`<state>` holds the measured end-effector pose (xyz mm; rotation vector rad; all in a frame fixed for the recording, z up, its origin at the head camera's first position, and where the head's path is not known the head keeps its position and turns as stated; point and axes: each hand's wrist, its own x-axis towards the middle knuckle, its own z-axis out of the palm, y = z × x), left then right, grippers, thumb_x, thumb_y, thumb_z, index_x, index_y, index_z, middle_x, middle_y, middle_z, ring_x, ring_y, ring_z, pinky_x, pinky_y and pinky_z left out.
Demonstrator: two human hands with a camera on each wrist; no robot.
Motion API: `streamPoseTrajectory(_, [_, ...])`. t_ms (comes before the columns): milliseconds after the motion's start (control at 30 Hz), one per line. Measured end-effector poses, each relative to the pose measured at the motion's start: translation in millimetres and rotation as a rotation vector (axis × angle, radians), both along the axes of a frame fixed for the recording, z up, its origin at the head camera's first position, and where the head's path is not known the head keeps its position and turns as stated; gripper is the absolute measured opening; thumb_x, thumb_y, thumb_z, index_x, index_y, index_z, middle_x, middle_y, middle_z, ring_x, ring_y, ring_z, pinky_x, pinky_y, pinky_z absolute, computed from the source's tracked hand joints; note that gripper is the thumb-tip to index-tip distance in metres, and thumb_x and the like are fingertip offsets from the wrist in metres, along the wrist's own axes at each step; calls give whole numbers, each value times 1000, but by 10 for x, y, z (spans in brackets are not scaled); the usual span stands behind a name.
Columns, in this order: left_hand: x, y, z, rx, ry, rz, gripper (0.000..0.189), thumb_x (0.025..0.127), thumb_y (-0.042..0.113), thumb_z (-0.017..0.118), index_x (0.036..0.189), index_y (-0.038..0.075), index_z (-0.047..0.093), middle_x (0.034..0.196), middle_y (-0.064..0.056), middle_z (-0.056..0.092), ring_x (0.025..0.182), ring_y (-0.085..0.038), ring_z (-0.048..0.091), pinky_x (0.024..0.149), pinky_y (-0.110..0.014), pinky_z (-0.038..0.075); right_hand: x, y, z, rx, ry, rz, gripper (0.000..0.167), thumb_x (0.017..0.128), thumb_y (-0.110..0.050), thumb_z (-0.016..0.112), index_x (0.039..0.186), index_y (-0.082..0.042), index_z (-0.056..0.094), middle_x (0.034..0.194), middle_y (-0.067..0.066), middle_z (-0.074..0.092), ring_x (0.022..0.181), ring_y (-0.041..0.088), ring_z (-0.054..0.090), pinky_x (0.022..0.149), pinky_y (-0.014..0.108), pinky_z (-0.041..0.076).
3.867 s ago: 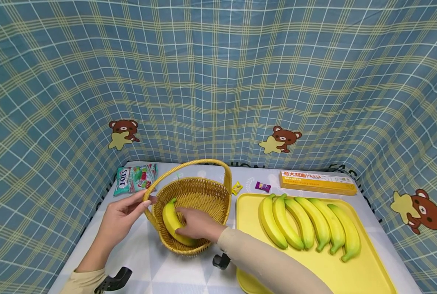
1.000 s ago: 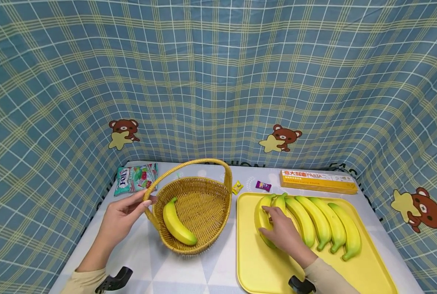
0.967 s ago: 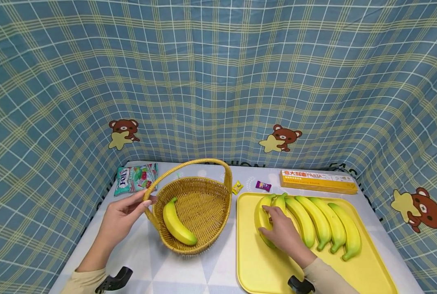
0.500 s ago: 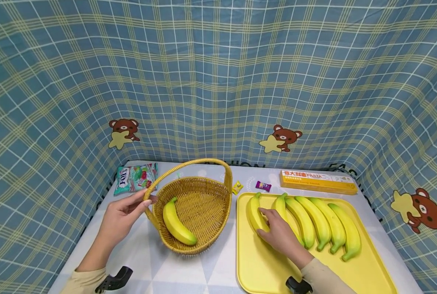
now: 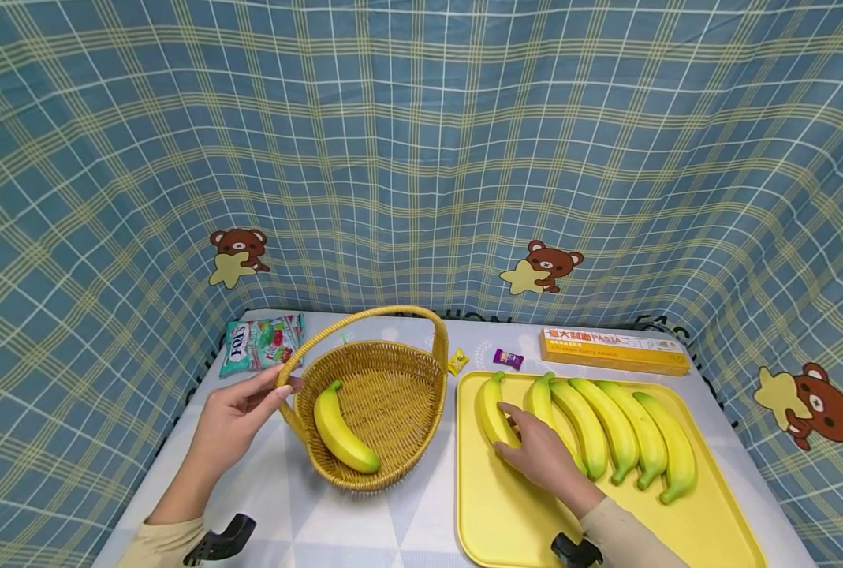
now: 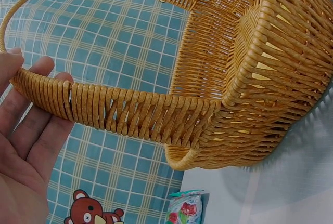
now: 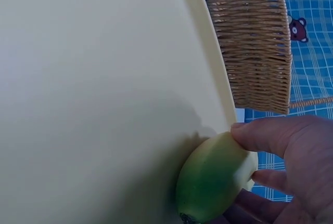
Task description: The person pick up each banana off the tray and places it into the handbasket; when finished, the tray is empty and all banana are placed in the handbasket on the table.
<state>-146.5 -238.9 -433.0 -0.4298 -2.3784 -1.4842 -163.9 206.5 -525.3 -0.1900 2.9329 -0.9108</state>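
Note:
My left hand (image 5: 229, 418) holds the left side of the handle of a wicker basket (image 5: 407, 402); thumb and fingers wrap the woven handle (image 6: 140, 112) in the left wrist view. One banana (image 5: 343, 434) lies inside along the basket's left wall. Over the yellow tray (image 5: 520, 532), my right hand (image 5: 538, 454) grips the leftmost banana (image 5: 492, 410) between thumb and fingers. Its green-tipped end (image 7: 210, 182) points toward the right wrist camera, low over the tray. Several more bananas (image 5: 616, 426) lie side by side to the right, the nearest partly hidden by my hand.
Behind the basket's left side lies a green candy bag (image 5: 261, 345). A yellow candy (image 5: 457, 362) and a purple candy (image 5: 508, 359) sit behind the tray, with a pasta box (image 5: 613, 353) at the back right. A plaid curtain (image 5: 407, 173) surrounds the table.
My right hand let go of the banana in the basket, moved right to the tray and took the leftmost banana, which has shifted left from the row. My left hand stays on the handle.

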Motion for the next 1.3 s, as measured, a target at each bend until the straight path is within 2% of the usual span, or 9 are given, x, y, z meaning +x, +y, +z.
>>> streamPoseTrajectory(333, [-5,5,13,0,7,-6,36,98,0,66,135,-1,65,107,-15,76,99,0,70,83,-17,57,23,-6,22,-17,-20,10,64,87,-25,83,144,-11,57,118,8,68,100,21,65,85,42,56])
streamPoseTrajectory(533, [-10,10,10,10,3,-12,35,98,0,65,134,-1,65,107,-14,76,98,-1,71,82,-17,58,59,-1,101,-25,-8,11,65,86,-26,83,144,-14,58,116,3,68,93,14,64,79,37,55])
streamPoseTrajectory(767, [-7,6,13,8,-1,-7,36,98,0,65,134,-1,65,106,-11,77,98,-1,70,82,-17,57,169,8,325,-53,-3,47,64,88,-28,82,146,-19,56,119,-1,66,91,9,60,73,32,52])
streamPoseTrajectory(1000, [1,2,16,0,9,-4,37,98,0,65,135,-1,64,108,-14,76,98,0,70,82,-17,57,283,-55,580,-67,29,96,63,89,-31,81,146,-26,55,122,-4,65,94,7,60,74,30,53])
streamPoseTrajectory(1300, [-6,0,2,12,17,-11,37,98,-2,65,135,-3,63,108,-15,76,97,-1,71,81,-18,58,356,-181,837,-95,61,260,62,92,-32,78,148,-27,53,125,-11,63,95,6,60,76,30,55])
